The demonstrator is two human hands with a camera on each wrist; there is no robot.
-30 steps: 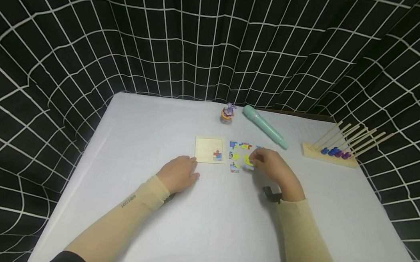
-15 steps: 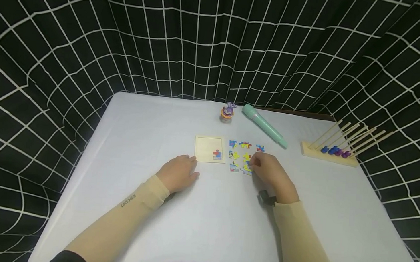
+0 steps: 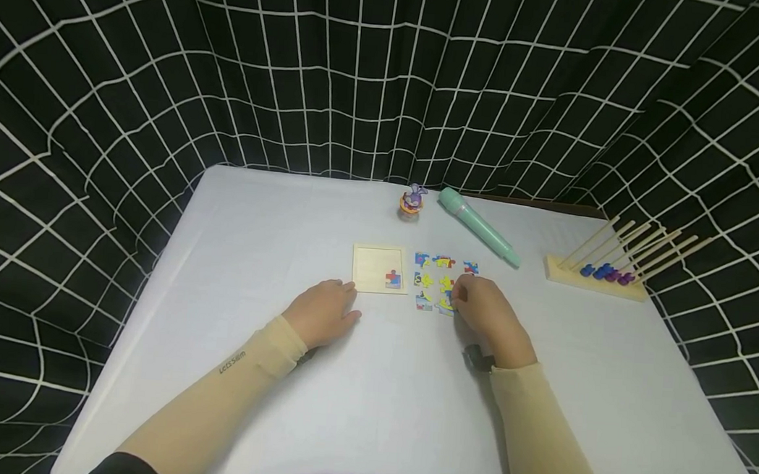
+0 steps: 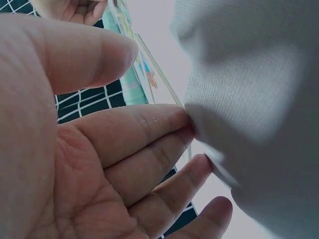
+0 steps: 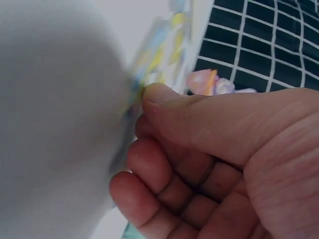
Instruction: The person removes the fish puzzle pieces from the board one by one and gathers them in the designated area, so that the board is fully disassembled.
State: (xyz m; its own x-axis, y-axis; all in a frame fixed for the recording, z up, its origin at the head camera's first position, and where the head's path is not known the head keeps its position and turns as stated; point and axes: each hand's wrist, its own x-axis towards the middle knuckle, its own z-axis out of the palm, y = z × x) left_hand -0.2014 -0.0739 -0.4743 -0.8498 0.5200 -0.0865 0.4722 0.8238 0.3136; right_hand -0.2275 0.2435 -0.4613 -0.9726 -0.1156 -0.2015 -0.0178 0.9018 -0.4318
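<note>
A shallow square wooden puzzle tray (image 3: 370,267) lies mid-table with one red and blue jigsaw piece (image 3: 393,280) in its lower right corner. My left hand (image 3: 322,313) rests by the tray's lower left corner, fingers extended, fingertips at its edge. To the tray's right, several colourful jigsaw pieces (image 3: 424,280) lie in loose rows. My right hand (image 3: 487,312) has thumb and forefinger together on a yellow and blue puzzle piece (image 3: 445,306) at the near end of the middle column, partly hidden by the fingers. In the right wrist view, the thumb tip (image 5: 157,92) meets the blurred pieces.
Behind the pieces lie a mint-green toy microphone (image 3: 481,229) and a small purple and orange figurine (image 3: 412,201). At the right stands a wooden peg rack (image 3: 595,281) with upright sticks and blue and purple beads. A black and white grid curtain (image 3: 389,85) borders the table.
My right hand has come slightly left and toward me, uncovering a red and blue piece at the far right. The left hand has stayed at the tray's corner.
</note>
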